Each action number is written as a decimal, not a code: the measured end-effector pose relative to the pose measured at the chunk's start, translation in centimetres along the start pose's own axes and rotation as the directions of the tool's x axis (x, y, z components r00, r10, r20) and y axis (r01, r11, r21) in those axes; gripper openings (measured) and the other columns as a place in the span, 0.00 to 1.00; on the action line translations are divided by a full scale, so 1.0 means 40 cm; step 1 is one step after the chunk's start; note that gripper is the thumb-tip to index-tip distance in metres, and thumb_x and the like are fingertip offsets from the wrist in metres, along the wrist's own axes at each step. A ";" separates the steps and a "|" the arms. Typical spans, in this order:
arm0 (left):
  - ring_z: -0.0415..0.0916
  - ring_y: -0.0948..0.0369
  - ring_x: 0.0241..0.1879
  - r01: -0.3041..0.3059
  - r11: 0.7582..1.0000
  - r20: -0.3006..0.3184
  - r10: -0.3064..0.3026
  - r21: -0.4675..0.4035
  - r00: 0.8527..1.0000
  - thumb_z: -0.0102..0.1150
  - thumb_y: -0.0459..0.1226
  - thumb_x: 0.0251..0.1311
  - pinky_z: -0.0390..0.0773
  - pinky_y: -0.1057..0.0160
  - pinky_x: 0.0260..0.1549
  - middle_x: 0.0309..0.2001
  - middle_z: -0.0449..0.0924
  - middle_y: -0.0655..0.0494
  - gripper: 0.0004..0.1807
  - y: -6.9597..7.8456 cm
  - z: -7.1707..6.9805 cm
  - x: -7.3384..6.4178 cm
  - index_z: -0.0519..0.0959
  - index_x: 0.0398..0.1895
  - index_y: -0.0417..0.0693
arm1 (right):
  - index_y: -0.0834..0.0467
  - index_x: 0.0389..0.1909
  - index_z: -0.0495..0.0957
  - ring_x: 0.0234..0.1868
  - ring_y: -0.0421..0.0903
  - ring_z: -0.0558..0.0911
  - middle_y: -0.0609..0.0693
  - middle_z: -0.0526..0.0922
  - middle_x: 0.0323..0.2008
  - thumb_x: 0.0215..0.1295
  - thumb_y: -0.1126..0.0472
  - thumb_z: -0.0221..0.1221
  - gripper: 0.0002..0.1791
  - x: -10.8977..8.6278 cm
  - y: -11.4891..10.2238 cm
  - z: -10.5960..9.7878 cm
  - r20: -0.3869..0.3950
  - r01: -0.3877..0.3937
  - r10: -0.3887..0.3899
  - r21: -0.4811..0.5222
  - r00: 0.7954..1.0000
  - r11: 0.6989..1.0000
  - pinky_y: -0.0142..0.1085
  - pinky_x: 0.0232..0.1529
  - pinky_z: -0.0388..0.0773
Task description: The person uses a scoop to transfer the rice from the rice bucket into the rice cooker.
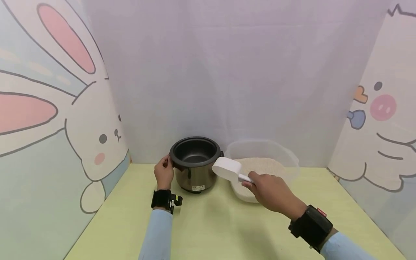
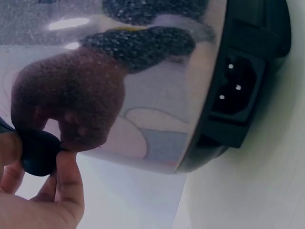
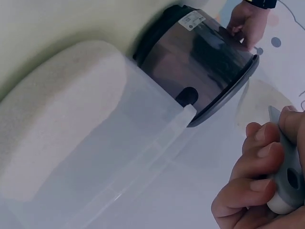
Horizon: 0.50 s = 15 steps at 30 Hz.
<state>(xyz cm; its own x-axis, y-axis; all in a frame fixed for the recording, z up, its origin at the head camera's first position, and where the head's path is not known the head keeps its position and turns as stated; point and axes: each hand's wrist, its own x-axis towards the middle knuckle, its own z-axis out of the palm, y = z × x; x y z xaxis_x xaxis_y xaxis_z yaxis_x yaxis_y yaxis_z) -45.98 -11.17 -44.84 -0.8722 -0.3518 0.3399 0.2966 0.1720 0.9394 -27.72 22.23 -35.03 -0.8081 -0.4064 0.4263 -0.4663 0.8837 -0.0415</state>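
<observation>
A rice cooker with a shiny metal body and dark inner pot stands open-topped near the back wall. My left hand pinches its black side handle between thumb and fingers. My right hand grips the grey handle of a white scoop. The scoop's cup hangs beside the cooker's right rim, partly over the gap toward a clear plastic bin. Pale grains, like rice, fill the lower part of that bin. Whether the cup holds anything is hidden.
A power socket shows low on the cooker's side. Everything stands on a yellow-green table. Behind hangs a pale cloth wall, and cartoon-printed panels close both sides.
</observation>
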 end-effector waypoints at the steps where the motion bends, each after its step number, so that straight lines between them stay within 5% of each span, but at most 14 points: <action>1: 0.82 0.51 0.44 -0.004 1.000 -0.002 0.004 0.000 1.000 0.56 0.36 0.76 0.77 0.78 0.33 0.47 0.86 0.39 0.15 0.000 -0.002 0.001 0.84 0.57 0.39 | 0.52 0.32 0.68 0.16 0.37 0.60 0.39 0.63 0.17 0.73 0.51 0.63 0.16 0.005 0.001 -0.003 -0.006 0.014 -0.014 -0.010 1.000 1.000 0.30 0.14 0.55; 5: 0.82 0.50 0.45 0.008 1.000 -0.004 -0.008 -0.011 1.000 0.56 0.36 0.76 0.78 0.78 0.34 0.47 0.85 0.39 0.15 0.000 -0.007 0.003 0.84 0.58 0.39 | 0.54 0.37 0.68 0.16 0.38 0.62 0.40 0.62 0.17 0.80 0.44 0.50 0.18 0.026 0.016 -0.012 -0.042 0.075 -0.080 -0.103 0.996 0.992 0.31 0.13 0.56; 15: 0.82 0.51 0.47 0.043 0.998 -0.013 -0.044 -0.053 0.999 0.55 0.34 0.76 0.81 0.75 0.39 0.50 0.85 0.39 0.15 0.000 0.004 0.002 0.83 0.59 0.38 | 0.62 0.46 0.71 0.15 0.42 0.65 0.46 0.67 0.20 0.74 0.60 0.61 0.11 0.083 0.108 -0.033 -0.083 0.036 -0.052 -0.185 0.995 0.982 0.35 0.12 0.60</action>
<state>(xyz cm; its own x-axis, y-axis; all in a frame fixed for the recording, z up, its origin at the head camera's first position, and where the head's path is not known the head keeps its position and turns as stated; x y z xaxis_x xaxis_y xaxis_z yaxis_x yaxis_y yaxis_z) -46.13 -11.03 -44.82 -0.8791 -0.3711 0.2990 0.2790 0.1079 0.9542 -31.95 24.98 -32.61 -0.7501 -0.4313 0.5014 -0.4206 0.8961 0.1417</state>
